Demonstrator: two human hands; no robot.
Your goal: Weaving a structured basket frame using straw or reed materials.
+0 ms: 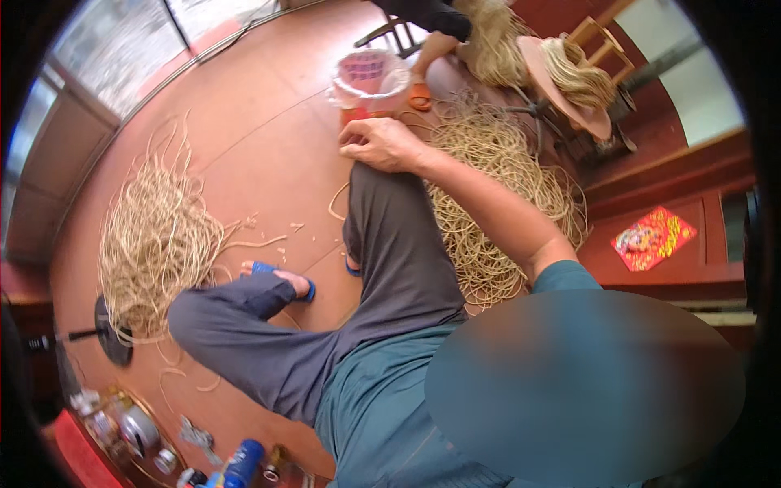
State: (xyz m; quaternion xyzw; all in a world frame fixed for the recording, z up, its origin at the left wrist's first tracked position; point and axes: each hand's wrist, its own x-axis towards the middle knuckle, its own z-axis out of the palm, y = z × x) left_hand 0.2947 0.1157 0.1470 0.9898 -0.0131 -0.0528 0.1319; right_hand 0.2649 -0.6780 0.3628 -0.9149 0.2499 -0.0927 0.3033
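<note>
Across the red floor [268,154] around the lined bucket [351,111], tan cord lies in two tangled heaps: a right-hand heap [504,150] just beside the bucket and a left-hand heap [154,236] well apart from it. To the bucket's right is a pale fibre hank [492,41], and farther right a coiled bundle [582,77] sits on a round pink stool [569,112]. Some material therefore seems gathered, while most is loose; how much remains cannot be told. Purple print shows on the bucket's plastic liner [399,79], too distorted to read. Well to the bucket's right, a red paper sheet [653,238] on a dark red surface [618,281] carries yellow characters, also unreadable; no brand can be made out. On the bucket's near side, the right hand [382,145] rests over the right knee [386,179], relaxed, fingers loosely bent, apparently holding nothing; the left hand is out of sight. Short cord scraps [298,226] lie nearer than the bucket, to its left.
</note>
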